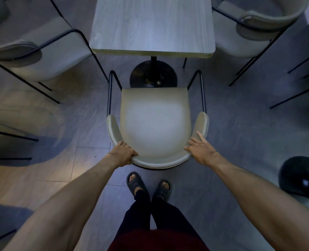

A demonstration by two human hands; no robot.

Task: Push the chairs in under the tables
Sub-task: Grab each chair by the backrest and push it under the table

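Note:
A beige padded chair (156, 124) with a curved backrest and black metal frame stands directly in front of me, facing a grey wood-grain table (152, 28). Its seat front sits just short of the table's near edge, over the black round pedestal base (152, 77). My left hand (124, 153) is closed over the left part of the backrest rim. On the right part of the rim rests my right hand (199, 148), fingers spread and laid over the edge.
Matching chairs stand at the table's left (32, 51) and right (258, 24) sides. More black chair legs show at the far left and right edges. A dark round object (300, 176) sits on the floor at right. My sandalled feet stand behind the chair on grey tile.

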